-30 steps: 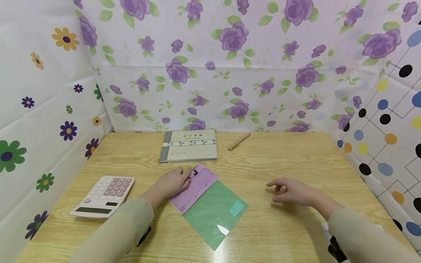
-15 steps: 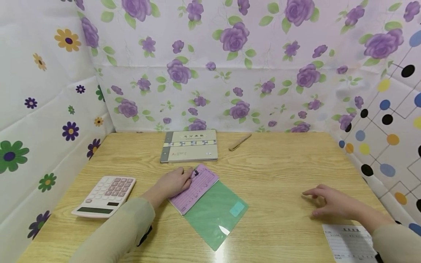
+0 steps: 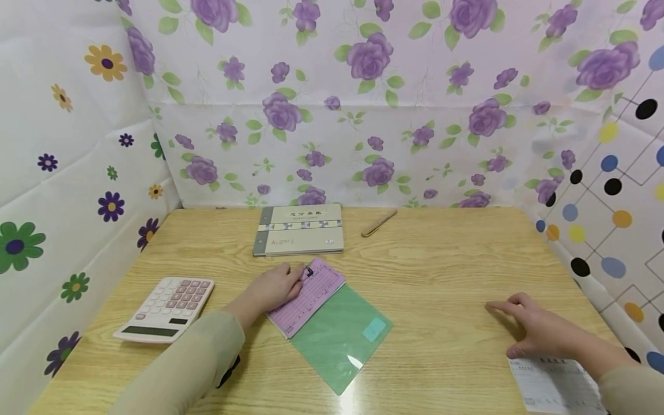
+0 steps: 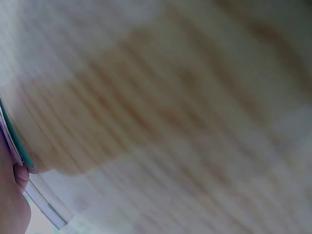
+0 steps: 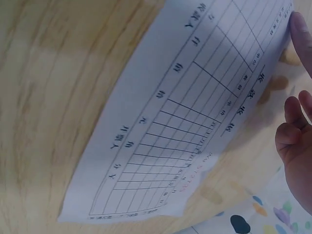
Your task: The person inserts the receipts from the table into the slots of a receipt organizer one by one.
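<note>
My left hand (image 3: 274, 289) grips the upper left edge of a pad of purple printed forms (image 3: 313, 300), close to a black binder clip (image 3: 309, 271). Beneath the pad lies a translucent green plastic folder (image 3: 337, 340), partly covered. The left wrist view catches fingers (image 4: 20, 178) at the edges of the purple and green layers. At the right, my right hand (image 3: 544, 329) hovers loosely over the far edge of a white receipt sheet (image 3: 557, 383). Its thumb tip is at or very near the sheet's corner; contact is unclear. The right wrist view shows the printed receipt grid (image 5: 161, 136).
A white and pink calculator (image 3: 168, 308) lies on the left of the wooden table (image 3: 430, 271). A grey-beige account book (image 3: 298, 230) and a tan pen (image 3: 378, 223) lie toward the back. Patterned cloth walls (image 3: 332, 132) enclose the table's back and sides.
My right hand has moved to the right and toward me, from over bare wood to the receipt sheet. The left hand and the purple pad have stayed in place.
</note>
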Available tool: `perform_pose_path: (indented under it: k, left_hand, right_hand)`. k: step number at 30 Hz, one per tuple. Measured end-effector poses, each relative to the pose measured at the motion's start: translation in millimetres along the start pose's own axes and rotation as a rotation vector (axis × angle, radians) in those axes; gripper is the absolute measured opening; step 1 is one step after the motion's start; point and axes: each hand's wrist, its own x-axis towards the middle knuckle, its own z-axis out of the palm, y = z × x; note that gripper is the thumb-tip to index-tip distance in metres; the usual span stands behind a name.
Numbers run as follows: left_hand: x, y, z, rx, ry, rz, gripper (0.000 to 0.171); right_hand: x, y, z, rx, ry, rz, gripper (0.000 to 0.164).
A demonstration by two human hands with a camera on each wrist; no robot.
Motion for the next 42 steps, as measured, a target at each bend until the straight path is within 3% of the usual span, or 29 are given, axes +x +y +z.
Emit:
perform_pose_path:
  k: [5,13,18,23,35,42]
  left_hand:
    - [0.4,-0.3,0.5,-0.002,-0.006,-0.009,0.049]
    - [-0.5,2.7,2.3,-0.007,-0.039,-0.025,0.050]
    - [0.4,4.1,2.1,-0.015,-0.022,-0.014,0.050]
    - [0.2,2.3,0.9,-0.012,-0.004,-0.011,0.049]
    - [-0.7,2.4,-2.0,-0.009,-0.018,-0.010,0.050]
    - [-1.1,3.8,-2.9,-0.004,-0.011,-0.021,0.049]
  right_hand:
    - [11.7,-7.6,-0.6,-0.026,0.051,-0.033,0.091]
    - [43.5,-26.2,-2.8,-0.025,0.057,-0.072,0.083]
    - [48.3,-29.1,-8.3,-0.016,0.085,-0.053,0.079]
    - [29.6,-20.7,-18.0,0.018,0.094,0.027,0.076]
    - [-33.1,37.6,-18.4,0.018,0.048,0.201,0.069]
    - [-43.5,57.1,-15.0,0.066,-0.011,0.286,0.056]
